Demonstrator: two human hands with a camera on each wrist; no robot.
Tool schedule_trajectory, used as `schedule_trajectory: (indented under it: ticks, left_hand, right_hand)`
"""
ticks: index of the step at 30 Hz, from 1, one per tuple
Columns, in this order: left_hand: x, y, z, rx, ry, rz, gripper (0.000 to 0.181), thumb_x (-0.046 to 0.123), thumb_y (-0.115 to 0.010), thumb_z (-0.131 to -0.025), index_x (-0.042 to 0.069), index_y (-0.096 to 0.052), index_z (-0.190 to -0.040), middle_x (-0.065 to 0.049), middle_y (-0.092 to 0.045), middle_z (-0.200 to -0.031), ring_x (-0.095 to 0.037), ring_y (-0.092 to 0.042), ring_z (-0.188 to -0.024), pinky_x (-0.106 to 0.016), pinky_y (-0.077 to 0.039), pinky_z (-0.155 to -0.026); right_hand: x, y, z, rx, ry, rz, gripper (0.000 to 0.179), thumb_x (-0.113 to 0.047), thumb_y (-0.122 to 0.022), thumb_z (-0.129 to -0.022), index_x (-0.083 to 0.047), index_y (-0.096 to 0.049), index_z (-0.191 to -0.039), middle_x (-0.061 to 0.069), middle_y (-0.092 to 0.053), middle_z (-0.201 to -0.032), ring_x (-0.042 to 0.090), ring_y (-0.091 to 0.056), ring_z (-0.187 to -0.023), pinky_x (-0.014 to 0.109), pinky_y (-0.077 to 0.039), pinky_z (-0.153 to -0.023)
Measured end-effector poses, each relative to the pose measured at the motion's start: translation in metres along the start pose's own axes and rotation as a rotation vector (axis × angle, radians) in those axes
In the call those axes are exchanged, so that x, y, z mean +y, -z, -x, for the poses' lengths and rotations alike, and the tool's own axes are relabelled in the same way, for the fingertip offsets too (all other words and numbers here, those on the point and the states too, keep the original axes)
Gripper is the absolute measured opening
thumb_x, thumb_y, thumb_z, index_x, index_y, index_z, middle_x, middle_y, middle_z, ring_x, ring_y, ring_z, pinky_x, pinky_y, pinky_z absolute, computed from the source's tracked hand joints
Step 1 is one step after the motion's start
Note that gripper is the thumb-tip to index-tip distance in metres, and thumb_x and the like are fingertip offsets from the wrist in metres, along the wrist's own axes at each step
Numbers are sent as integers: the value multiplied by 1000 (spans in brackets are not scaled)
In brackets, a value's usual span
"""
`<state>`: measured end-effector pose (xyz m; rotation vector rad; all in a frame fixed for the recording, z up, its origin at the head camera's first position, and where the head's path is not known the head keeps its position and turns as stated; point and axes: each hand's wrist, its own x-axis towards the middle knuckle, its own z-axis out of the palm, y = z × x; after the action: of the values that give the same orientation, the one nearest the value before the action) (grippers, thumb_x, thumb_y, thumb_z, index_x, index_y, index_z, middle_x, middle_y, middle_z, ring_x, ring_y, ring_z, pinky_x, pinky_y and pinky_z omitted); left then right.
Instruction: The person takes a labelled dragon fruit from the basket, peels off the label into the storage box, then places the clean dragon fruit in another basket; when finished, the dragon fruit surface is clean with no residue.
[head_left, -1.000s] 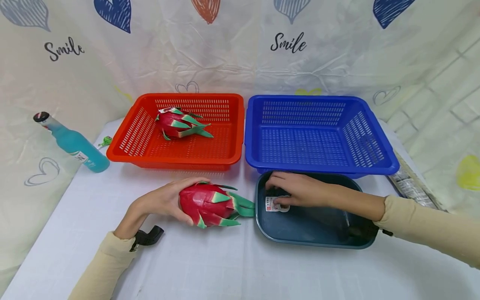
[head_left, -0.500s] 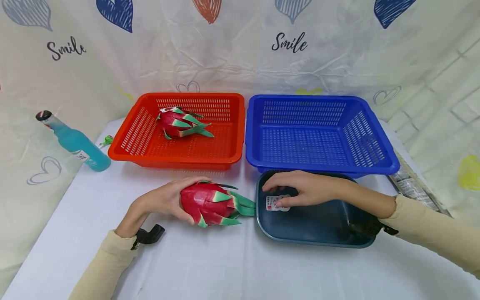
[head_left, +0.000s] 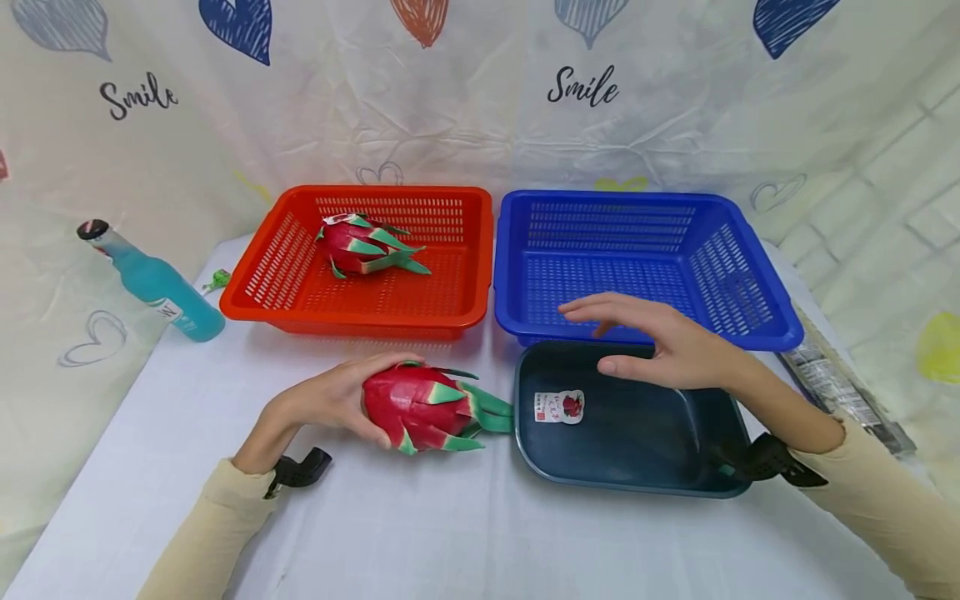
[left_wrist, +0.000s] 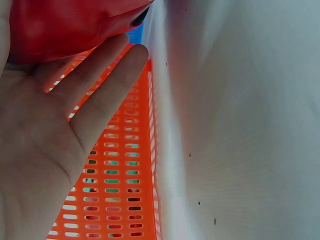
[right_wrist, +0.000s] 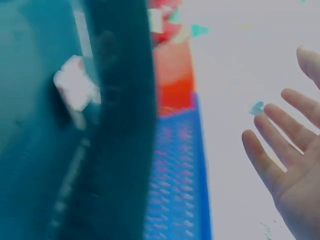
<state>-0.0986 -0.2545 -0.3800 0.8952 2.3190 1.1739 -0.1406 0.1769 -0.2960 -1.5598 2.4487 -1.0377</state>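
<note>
My left hand holds a red dragon fruit with green leaf tips by its left end, thumb in front and fingers behind. The fruit is over the table's white cloth, its leaves pointing right to the rim of a dark teal tub. In the left wrist view, the fruit's red skin shows above the palm. A white sticker with a small dragon fruit picture lies at the tub's left end. Above the tub's back rim hovers my right hand, fingers spread and holding nothing. The right wrist view is blurred.
Behind stand a red basket with another dragon fruit in it, and a blue basket. A turquoise bottle and a small green item are at left. A folded printed packet lies at right.
My right hand has lifted off the sticker in the tub and moved up and to the right, its fingers spreading. The left hand and its dragon fruit stay in place.
</note>
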Motion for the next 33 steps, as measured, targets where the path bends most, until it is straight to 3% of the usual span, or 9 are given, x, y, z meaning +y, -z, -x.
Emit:
schedule_trajectory:
  ticks: [4,9,11,13,16,19,23,28,33]
  left_hand:
    - [2,0,-2,-4,-7,-4,92,34,-87,-70,28,-36,-146,0,-47,-139,-23,-44,-128,-26,-56,-86]
    - [1,0,-2,-6,-1,5,92,33,-87,-70,28,-36,-146,1,-47,-139,-22,-44,-128,-26,-56,-85]
    - [0,0,-2,-5,-4,1,91,33,-87,-70,28,-36,-146,0,-47,-139,-22,-44,-128,-26,-56,-86]
    - [-1,1,-2,-4,-8,-1,91,32,-87,-70,27,-36,-146,0,-48,-139,-23,-45,-128,-26,-56,-85]
    - [-2,1,-3,-2,-10,-1,91,32,-87,-70,26,-37,-146,-1,-48,-139,-23,-45,-127,-27,-57,-85]
    - [-2,2,-3,-4,-13,-5,90,33,-87,-70,27,-37,-146,0,-48,-139,-23,-45,-127,-27,-57,-86]
    - [-1,2,-3,-2,-28,-3,91,33,-87,-70,28,-37,-145,1,-48,-138,-21,-45,-128,-27,-57,-86]
    - [-2,-2,-2,2,-41,11,92,32,-87,-69,28,-36,-145,2,-48,-137,-21,-45,-127,-27,-57,-86]
    - [-1,-2,-2,7,-24,14,93,32,-88,-68,30,-37,-145,4,-48,-137,-21,-45,-127,-27,-57,-85]
  right_hand:
    - [-4,17,14,150,-7,104,65,-3,-73,-79,-9,-51,-139,-10,-46,-147,0,-54,-115,16,-48,-91]
    - [2,30,35,279,-106,241,71,-3,-77,-74,-9,-51,-139,-13,-43,-149,-10,-42,-125,5,-33,-100]
    - [10,36,44,310,-168,265,72,-3,-76,-74,-10,-50,-141,-8,-42,-151,-10,-36,-130,17,-32,-110]
    - [21,42,53,334,-236,266,72,-4,-73,-75,-12,-48,-143,-2,-40,-153,-8,-31,-136,38,-29,-117]
    - [38,50,68,367,-346,239,72,-6,-69,-79,-13,-43,-146,9,-34,-157,5,-20,-146,71,-17,-113]
    - [55,57,84,399,-450,209,74,-9,-65,-82,-13,-36,-149,14,-26,-159,27,-14,-150,80,-8,-107]
    - [74,63,100,378,-543,210,80,-15,-63,-83,-10,-24,-153,18,-12,-162,46,-3,-147,82,-2,-103]
    - [90,67,113,295,-629,242,88,-23,-60,-86,-5,-10,-155,25,1,-161,53,4,-145,80,3,-106]
    - [99,72,120,236,-664,231,92,-26,-58,-88,-2,0,-155,29,8,-160,54,8,-144,77,7,-109]
